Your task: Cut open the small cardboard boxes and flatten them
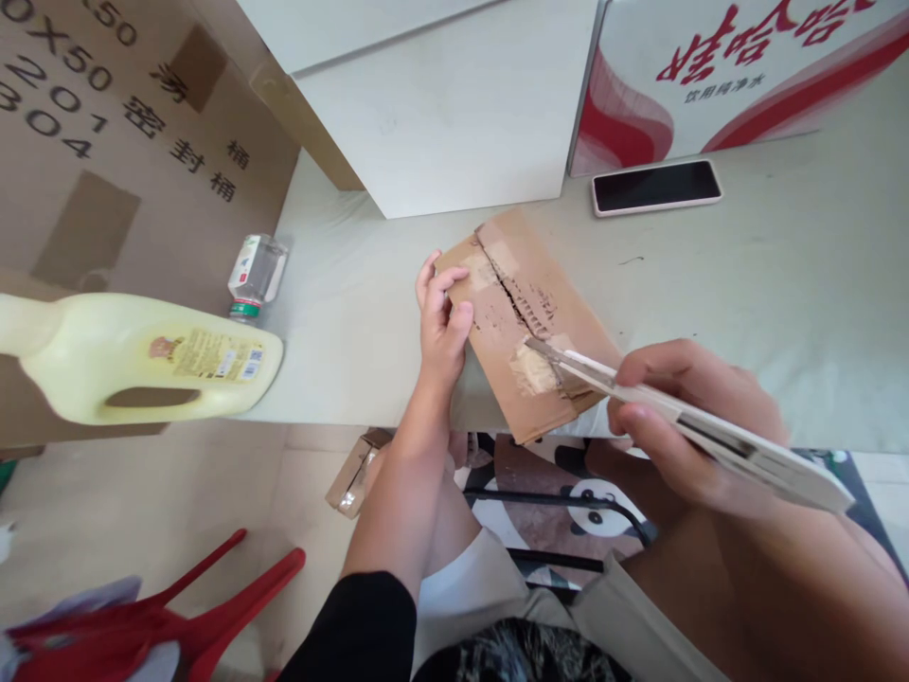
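On the table edge, left hand [441, 317] clamps the cardboard box [525, 322] — right hand [686, 417], closed round the utility knife [682, 417], points its blade along the taped seam.

Brown cardboard piece [529, 322] (torn tape patches), white knife [710, 431], pale yellow jug [142, 365], black phone [657, 187].

Bare tabletop [781, 284] right; white box [454, 114], phone [656, 187] block behind
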The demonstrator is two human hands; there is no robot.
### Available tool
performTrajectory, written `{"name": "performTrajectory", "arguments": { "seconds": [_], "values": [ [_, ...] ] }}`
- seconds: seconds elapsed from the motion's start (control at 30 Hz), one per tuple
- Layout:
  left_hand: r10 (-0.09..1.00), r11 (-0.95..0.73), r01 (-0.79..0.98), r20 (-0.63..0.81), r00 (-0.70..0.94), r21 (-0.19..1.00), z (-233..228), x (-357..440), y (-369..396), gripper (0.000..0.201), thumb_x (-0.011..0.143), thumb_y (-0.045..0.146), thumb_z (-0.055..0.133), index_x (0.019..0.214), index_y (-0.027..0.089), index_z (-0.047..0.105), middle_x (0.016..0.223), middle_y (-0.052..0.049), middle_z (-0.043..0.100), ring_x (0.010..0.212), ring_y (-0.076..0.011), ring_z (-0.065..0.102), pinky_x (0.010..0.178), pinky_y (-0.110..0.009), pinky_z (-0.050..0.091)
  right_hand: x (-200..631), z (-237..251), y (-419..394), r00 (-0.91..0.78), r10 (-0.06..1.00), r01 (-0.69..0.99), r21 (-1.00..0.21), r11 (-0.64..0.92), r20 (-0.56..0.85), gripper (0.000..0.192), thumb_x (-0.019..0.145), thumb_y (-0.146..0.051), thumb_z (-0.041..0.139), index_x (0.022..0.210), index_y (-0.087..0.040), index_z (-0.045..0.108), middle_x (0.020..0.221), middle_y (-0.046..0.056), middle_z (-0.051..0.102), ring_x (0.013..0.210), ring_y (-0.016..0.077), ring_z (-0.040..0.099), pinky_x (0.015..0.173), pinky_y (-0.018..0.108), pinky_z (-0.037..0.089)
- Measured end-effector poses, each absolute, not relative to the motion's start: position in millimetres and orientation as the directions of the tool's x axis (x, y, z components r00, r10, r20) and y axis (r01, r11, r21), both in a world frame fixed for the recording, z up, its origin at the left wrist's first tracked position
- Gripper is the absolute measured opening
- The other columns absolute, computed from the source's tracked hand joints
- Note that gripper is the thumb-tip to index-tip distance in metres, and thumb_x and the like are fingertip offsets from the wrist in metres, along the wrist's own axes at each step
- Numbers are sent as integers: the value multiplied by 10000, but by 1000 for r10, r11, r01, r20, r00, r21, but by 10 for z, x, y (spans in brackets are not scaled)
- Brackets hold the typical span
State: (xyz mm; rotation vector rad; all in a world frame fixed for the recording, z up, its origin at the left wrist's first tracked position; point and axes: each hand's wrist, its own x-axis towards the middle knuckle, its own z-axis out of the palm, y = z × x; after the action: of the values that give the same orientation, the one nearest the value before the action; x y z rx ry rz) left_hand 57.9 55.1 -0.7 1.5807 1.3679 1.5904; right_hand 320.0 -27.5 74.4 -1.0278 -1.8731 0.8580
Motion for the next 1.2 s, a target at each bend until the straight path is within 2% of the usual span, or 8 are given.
{"name": "performTrajectory", "arguments": {
  "seconds": [0.1,0.17,0.33,0.5,0.67,0.9,1.03,1.2],
  "values": [
    [883,-366,299,430,-186,881,-9,578,549,637,796,831,585,1101,277,654,1481,-110,497,1594,-354,189,1296,-541,163,3211,803,-219,-338,834,449,-704,550,437,121,935,-264,591,1038,-293,646,678,-27,693,455,115,575,429,278,401],
    [884,-367,297,430,-183,881,-8,580,547,638,797,832,583,1101,275,652,1492,-113,489,1597,-356,183,1297,-550,161,3207,834,-196,-331,824,444,-695,566,459,157,926,-238,579,1043,-296,666,743,-3,716,506,133,600,470,291,438],
    [886,-364,286,425,-188,886,4,582,540,627,799,822,593,1094,273,654,1497,-114,489,1596,-357,196,1300,-553,156,3177,817,-191,-380,811,383,-723,575,445,157,917,-245,607,1042,-291,690,795,4,735,547,138,613,501,293,459],
    [884,-374,295,434,-174,879,4,593,534,616,812,816,586,1089,271,664,1466,-115,518,1580,-350,245,1292,-543,179,3201,762,-208,-302,851,339,-786,517,429,158,983,-303,542,973,-273,697,686,-19,690,492,106,560,449,259,408],
    [879,-373,295,436,-191,880,15,622,533,623,798,828,589,1068,273,673,1435,-110,544,1565,-350,281,1289,-535,196,3213,792,-189,-373,842,335,-790,513,389,134,952,-264,568,969,-251,700,760,-7,746,544,113,634,481,252,453],
    [851,-428,351,502,-155,833,-55,590,564,597,859,791,540,1104,262,670,1402,-123,555,1534,-358,333,1270,-545,234,3258,752,-203,-320,858,288,-821,493,403,171,951,-251,540,923,-261,708,645,-29,652,445,104,522,446,265,427],
    [838,-455,419,538,-98,786,-126,532,602,591,882,786,506,1130,270,654,1406,-125,556,1526,-361,345,1241,-555,282,3286,735,-221,-277,852,231,-830,508,445,140,905,-215,589,889,-277,713,576,-32,621,410,118,513,402,281,379],
    [831,-461,449,550,-86,766,-138,512,600,589,898,786,476,1140,274,638,1437,-130,541,1520,-360,361,1228,-552,299,3282,737,-229,-296,873,247,-852,462,388,186,948,-222,529,889,-284,694,589,-26,623,423,119,510,397,276,370]
  ]
}}
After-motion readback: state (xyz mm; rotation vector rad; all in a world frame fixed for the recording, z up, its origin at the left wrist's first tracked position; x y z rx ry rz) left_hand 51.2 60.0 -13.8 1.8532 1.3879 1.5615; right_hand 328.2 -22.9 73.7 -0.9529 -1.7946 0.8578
